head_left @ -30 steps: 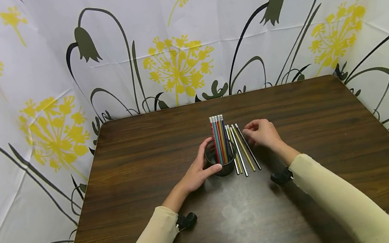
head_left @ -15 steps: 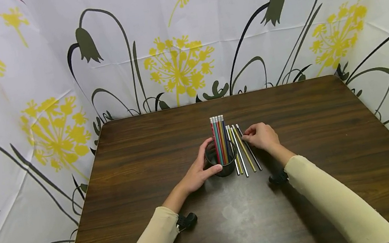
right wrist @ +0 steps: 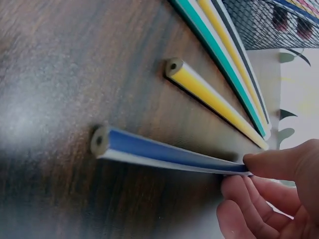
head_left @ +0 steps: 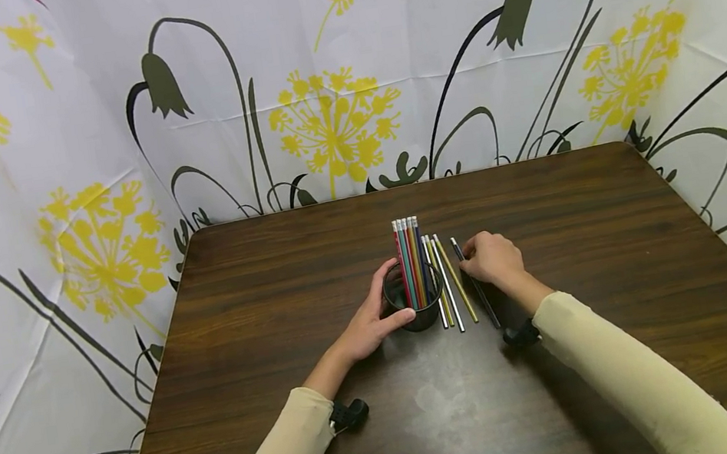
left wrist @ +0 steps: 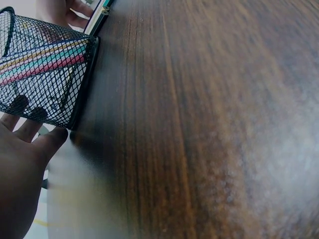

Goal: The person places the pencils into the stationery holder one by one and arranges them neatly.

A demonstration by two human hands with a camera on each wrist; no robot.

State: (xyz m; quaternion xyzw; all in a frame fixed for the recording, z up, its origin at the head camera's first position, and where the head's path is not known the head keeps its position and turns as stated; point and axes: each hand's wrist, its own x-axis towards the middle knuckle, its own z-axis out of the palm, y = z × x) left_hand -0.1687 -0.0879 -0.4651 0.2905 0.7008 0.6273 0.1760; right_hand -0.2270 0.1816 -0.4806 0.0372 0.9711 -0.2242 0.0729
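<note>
A black mesh pencil cup stands near the middle of the table, with several upright pencils inside, their eraser ends up. My left hand holds the cup from its left side, thumb at the front. Seen from the left wrist, fingers of that hand lie against the mesh. To the right of the cup my right hand pinches a dark blue pencil near its eraser end between thumb and fingers. That pencil's unsharpened end points toward the camera in the right wrist view.
Between cup and right hand lie several loose pencils, among them a yellow one and a green one. The brown wood-grain table ends at a white flowered cloth behind it.
My right hand has come onto the dark blue pencil, pinched it and shifted it right, away from the other loose pencils. The left hand and cup stay put.
</note>
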